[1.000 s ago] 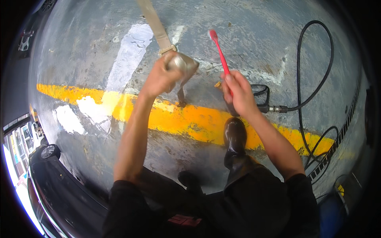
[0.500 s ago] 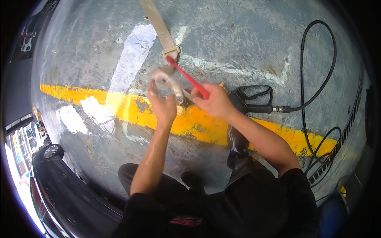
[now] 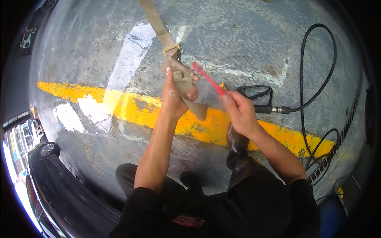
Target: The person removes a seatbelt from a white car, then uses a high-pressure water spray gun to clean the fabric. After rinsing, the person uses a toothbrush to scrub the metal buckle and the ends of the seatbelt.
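Note:
A wide beige webbing strap (image 3: 158,28) runs down from the top edge, through a pale slide buckle (image 3: 171,49), to my left hand (image 3: 174,98). That hand is closed on the strap's end and a pale beige fitting (image 3: 183,82), whose exact kind I cannot make out. A loose flap of strap hangs below the fingers on the right. My right hand (image 3: 240,113) grips the lower end of a slim red brush (image 3: 211,82) like a toothbrush. Its blurred head is beside the fitting; whether they touch I cannot tell.
A black spray gun (image 3: 257,108) lies on the painted grey floor just beyond my right hand. Its black hose (image 3: 303,59) loops to the right toward a drain grate (image 3: 317,173). A dark car (image 3: 63,186) stands at lower left. My dark boot (image 3: 237,146) is below the right hand.
My left hand has moved slightly right and turned the strap end, so a flap now hangs down. The right hand and red brush have shifted right and down.

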Tool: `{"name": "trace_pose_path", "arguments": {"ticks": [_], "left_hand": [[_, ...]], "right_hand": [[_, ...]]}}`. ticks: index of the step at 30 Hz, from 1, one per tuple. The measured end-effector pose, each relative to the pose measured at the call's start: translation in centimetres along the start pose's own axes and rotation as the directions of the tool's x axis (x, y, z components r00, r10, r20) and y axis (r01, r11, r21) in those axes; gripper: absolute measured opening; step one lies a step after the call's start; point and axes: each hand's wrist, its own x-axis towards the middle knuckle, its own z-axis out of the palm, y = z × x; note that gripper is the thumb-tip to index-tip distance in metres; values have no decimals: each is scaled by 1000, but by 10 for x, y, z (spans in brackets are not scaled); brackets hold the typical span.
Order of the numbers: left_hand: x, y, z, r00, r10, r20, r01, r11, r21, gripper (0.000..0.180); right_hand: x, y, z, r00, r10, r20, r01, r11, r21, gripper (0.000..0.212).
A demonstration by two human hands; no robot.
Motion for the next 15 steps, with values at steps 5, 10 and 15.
{"name": "trace_pose_path", "arguments": {"ticks": [5,10,15], "left_hand": [[-1,-6,25,993,-6,-116,12,998,54,69],[-1,-9,20,990,81,-113,-80,997,12,66],[3,-9,21,976,81,-201,-76,997,32,66]], "right_hand": [[8,-8,6,998,-32,61,40,990,-136,33],[6,0,18,999,-27,32,29,996,-79,36],[11,-6,21,997,-32,68,39,994,-107,36]]}}
